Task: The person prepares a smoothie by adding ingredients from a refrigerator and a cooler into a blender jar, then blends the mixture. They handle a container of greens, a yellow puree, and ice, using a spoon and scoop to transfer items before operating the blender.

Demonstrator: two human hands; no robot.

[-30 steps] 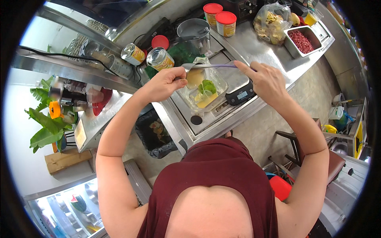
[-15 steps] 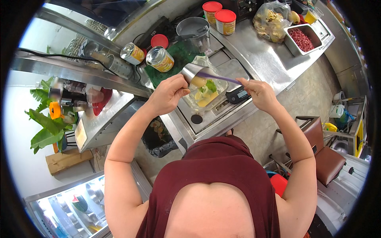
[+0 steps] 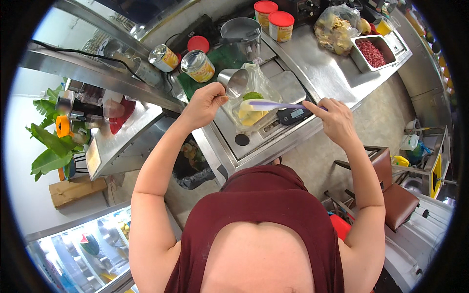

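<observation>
My left hand is closed on a small steel cup, tilted at the left edge of a clear plastic container or bag. Yellow pieces and something green lie inside it. In my right hand is the purple handle of a spatula. Its pale blade, coated with something yellowish, hangs over the container, apart from the cup. A black kitchen scale with a lit display sits beside the container; whether it bears the container, I cannot tell.
Behind the cup stand a large can, a smaller can and a clear pitcher. Two red-lidded tubs are farther back. To the right are a bag of peelings and a steel pan of red pieces. A bin stands below the counter.
The spatula has come out of the cup and moved lower, across the container, as my right hand shifted right. The cup has turned in my left hand, and its inside now shows.
</observation>
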